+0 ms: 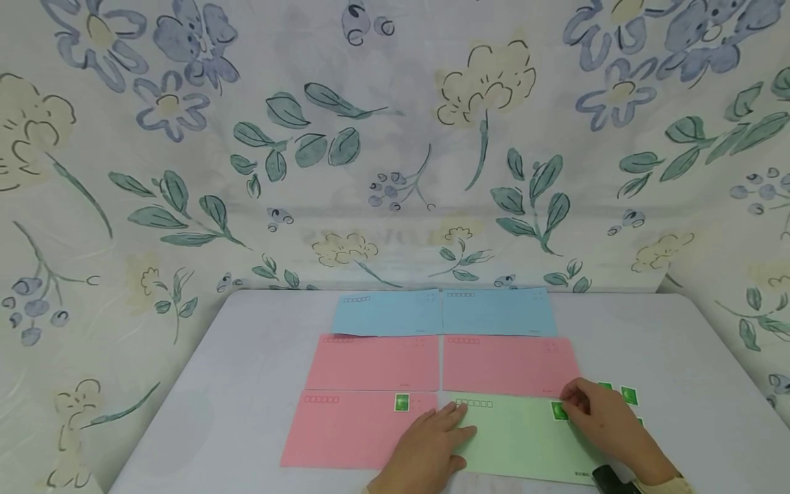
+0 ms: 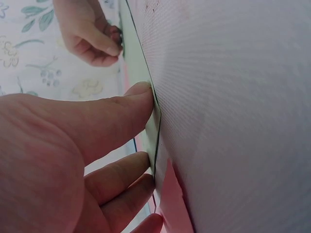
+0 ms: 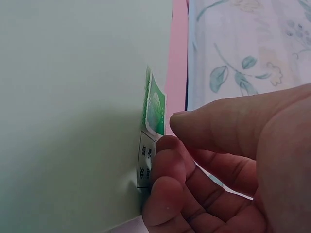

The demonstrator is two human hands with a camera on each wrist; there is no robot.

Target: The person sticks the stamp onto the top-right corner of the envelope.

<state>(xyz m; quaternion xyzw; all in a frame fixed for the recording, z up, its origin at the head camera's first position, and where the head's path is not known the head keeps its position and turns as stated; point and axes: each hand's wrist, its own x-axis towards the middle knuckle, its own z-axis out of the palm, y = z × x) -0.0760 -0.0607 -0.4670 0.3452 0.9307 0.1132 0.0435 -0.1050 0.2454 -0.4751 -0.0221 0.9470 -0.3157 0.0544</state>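
In the head view my left hand (image 1: 426,449) lies with spread fingers across the left edge of a light green envelope (image 1: 506,439) and the right part of a pink envelope (image 1: 345,432). The left wrist view shows its thumb (image 2: 138,99) at the green envelope's edge. My right hand (image 1: 607,422) pinches a small green postage stamp (image 1: 559,411) at the green envelope's upper right corner. Seen from the right wrist, the stamp (image 3: 156,109) tilts up from the paper beside a small printed box (image 3: 145,160), its near corner at the fingertips.
Another green stamp (image 1: 402,403) sits on the lower left pink envelope. Behind lie two more pink envelopes (image 1: 373,363) and two blue envelopes (image 1: 385,315). Several loose stamps (image 1: 629,396) lie right of the right hand on the white table (image 1: 679,343). A floral cloth (image 1: 407,137) hangs behind.
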